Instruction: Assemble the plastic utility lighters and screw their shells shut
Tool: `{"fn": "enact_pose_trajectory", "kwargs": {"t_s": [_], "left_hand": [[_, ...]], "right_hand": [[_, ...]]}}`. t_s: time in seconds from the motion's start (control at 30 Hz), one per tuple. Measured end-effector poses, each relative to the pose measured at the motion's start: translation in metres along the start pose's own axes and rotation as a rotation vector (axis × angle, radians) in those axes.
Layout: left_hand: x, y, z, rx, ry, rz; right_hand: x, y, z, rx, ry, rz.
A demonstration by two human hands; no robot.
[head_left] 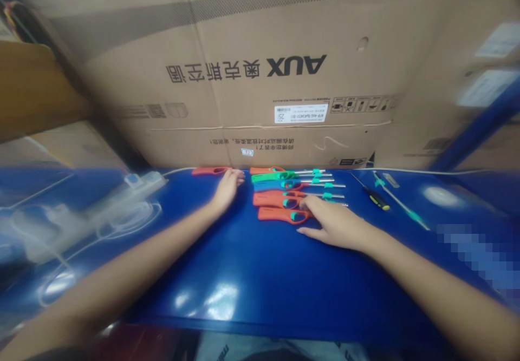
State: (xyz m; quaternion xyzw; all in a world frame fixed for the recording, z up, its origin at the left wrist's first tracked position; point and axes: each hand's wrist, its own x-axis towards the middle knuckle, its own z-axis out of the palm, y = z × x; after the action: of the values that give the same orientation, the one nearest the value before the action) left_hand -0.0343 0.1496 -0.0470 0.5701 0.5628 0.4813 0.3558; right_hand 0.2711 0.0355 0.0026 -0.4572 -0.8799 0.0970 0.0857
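My left hand [228, 188] is closed around the front of an orange gas lighter [209, 171] by the cardboard; its rod is hidden by my fingers. To the right lies a row of gas lighters with metal rods pointing right: an orange one at the back, a green lighter [268, 177], a blue lighter [270, 185] and several orange ones nearer me. Over the rods of the nearest ones rests my right hand [339, 223], thumb spread from the fingers. Its fingertips touch an orange lighter [272, 199], beside the nearest orange lighter [278, 215].
A large cardboard box panel [227, 41] stands along the back of the blue table [244, 274]. At right lie a black-and-yellow screwdriver [376, 198] and a thin rod with green ends [400, 204]. A white power strip [142, 182] and coiled cable [134, 217] are at left.
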Motion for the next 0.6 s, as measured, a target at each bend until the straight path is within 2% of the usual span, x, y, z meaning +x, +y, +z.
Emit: {"fn": "enact_pose_trajectory", "kwargs": {"t_s": [0.1, 0.23, 0.27, 0.33, 0.4, 0.43, 0.53, 0.6], "left_hand": [[-0.006, 0.004, 0.002, 0.025, 0.002, 0.062], [-0.033, 0.025, 0.004, 0.098, 0.011, 0.274], [-0.044, 0.033, 0.004, 0.122, -0.025, 0.335], [-0.069, 0.048, 0.007, 0.179, -0.176, 0.438], [-0.093, 0.058, 0.012, 0.254, -0.376, 0.523], [-0.104, 0.060, 0.015, 0.385, -0.500, 0.607], [-0.122, 0.058, 0.023, 0.613, -0.596, 0.669], [-0.124, 0.053, 0.027, 0.660, -0.615, 0.664]], "right_hand": [[0.002, -0.001, 0.005, -0.041, 0.021, 0.078], [0.002, -0.002, 0.008, -0.079, 0.011, 0.104], [0.002, -0.003, 0.008, -0.076, 0.008, 0.113], [0.001, -0.006, 0.008, -0.059, 0.005, 0.139], [-0.001, -0.009, 0.008, -0.032, 0.001, 0.176], [-0.001, -0.010, 0.008, -0.015, -0.004, 0.196], [-0.003, -0.012, 0.008, 0.027, -0.023, 0.248], [-0.004, -0.015, 0.008, 0.041, -0.030, 0.266]]}}
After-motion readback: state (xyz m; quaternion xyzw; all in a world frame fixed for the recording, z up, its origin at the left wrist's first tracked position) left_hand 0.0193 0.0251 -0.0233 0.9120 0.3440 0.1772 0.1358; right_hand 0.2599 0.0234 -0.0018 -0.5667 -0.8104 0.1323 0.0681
